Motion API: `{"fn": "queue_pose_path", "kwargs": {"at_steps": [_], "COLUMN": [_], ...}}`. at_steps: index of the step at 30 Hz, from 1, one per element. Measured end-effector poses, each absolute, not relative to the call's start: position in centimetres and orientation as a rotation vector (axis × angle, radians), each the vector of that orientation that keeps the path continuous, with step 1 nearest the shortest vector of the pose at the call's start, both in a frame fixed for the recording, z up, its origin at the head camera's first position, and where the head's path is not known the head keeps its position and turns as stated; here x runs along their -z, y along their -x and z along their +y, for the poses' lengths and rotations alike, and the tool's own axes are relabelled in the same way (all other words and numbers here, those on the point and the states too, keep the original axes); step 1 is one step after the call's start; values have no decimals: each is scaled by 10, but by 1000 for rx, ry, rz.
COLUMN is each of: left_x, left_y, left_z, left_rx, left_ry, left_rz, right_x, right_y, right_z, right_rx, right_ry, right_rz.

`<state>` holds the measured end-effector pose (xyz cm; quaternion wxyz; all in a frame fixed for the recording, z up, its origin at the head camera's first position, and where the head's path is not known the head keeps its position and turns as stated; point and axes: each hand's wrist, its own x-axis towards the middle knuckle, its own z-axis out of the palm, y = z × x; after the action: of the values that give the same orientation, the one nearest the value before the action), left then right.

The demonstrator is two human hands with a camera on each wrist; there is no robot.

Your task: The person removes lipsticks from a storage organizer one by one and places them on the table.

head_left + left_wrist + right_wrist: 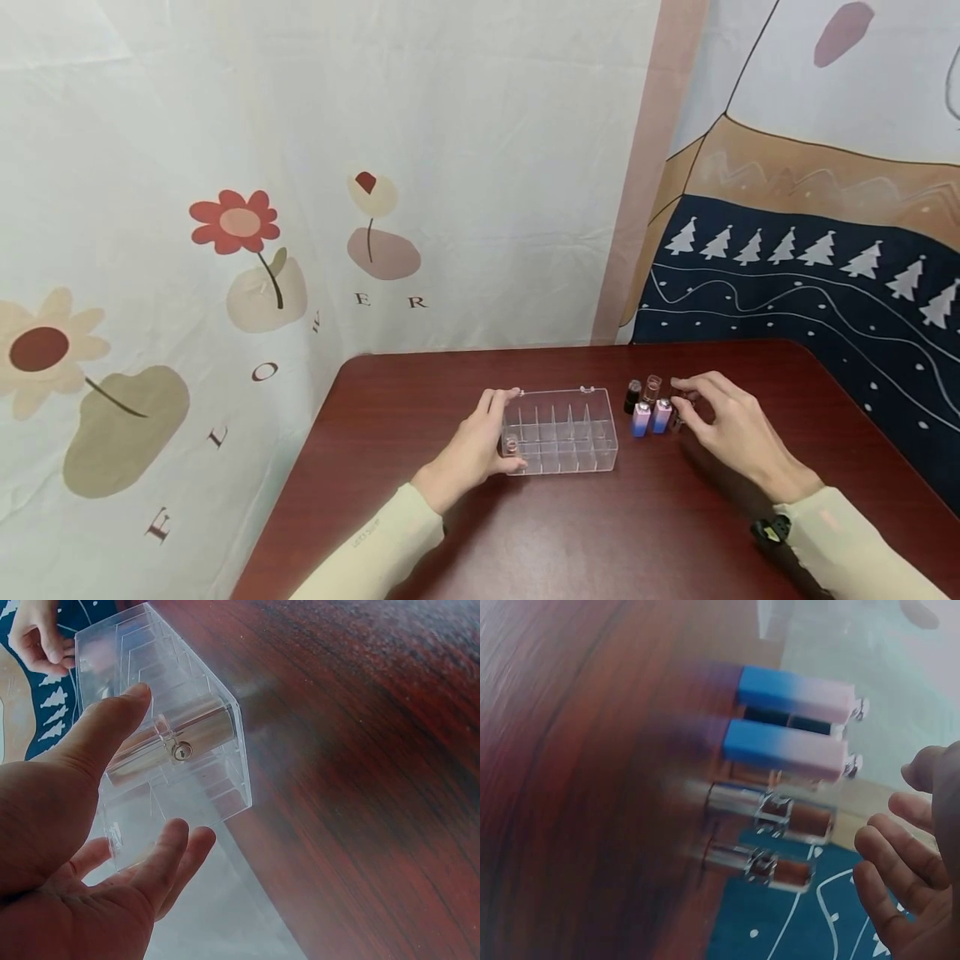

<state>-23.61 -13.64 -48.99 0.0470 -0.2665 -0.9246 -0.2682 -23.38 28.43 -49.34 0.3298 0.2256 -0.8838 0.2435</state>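
Observation:
My left hand (471, 442) grips the left end of a clear divided box (572, 460), thumb on the near side and fingers on the far side. In its front left compartment stands a clear-cased lipstick tube (512, 447), seen large through the wall in the left wrist view. My right hand (738, 429) hovers beside a group of upright lipstick tubes, fingers loosely bent. In the right wrist view the fingers are apart from two clear and silver tubes (769, 814). Two pink-and-blue tubes (795, 694) stand beside them. Behind are a dark tube (632, 397) and another clear-cased tube (652, 388).
The dark red wooden table (420, 392) has its far edge against a white flower-print cloth (487, 208). A navy cloth with white trees (795, 292) hangs at the right. A dark wrist strap (771, 530) sits by the right sleeve.

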Motion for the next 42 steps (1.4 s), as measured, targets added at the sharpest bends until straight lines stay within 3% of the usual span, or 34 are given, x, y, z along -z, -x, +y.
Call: {"fn": "queue_pose_path", "kwargs": {"at_steps": [42], "left_x": [488], "left_y": [239], "left_z": [-140], "left_rx": [826], "left_ry": [832], "left_rz": [-2817], "right_x": [486], "right_y": [232], "right_z": [195], "right_rx": [-646], "right_ry": [-859], "right_rz": [-2326]}}
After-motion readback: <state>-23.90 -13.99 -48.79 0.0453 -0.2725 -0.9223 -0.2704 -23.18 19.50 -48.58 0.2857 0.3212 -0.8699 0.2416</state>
